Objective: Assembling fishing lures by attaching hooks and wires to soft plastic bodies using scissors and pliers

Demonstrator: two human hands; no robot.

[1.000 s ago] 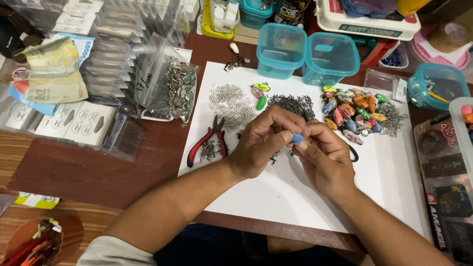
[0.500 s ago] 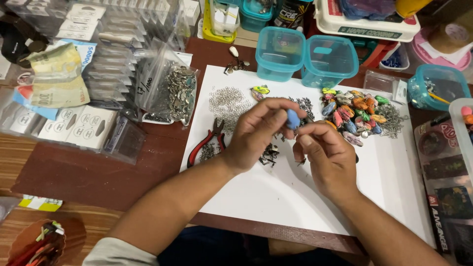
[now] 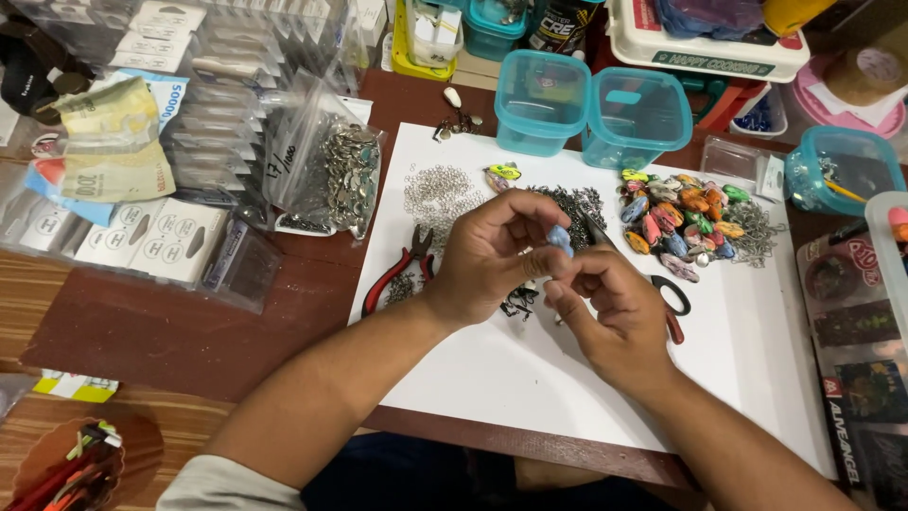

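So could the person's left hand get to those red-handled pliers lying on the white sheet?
Probably yes: the red-handled pliers lie uncovered just beside the left hand, though it now pinches a small blue bead.

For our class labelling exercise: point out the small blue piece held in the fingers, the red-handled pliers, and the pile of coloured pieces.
small blue piece (image 3: 560, 237), head view, its visible middle.
red-handled pliers (image 3: 386, 281), head view, the left red handle.
pile of coloured pieces (image 3: 679, 225), head view, centre of the heap.

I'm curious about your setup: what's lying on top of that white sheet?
On the white sheet: red-handled pliers, small metal rings, dark hooks and colourful lures. Both hands cover the middle, hiding part of a second tool.
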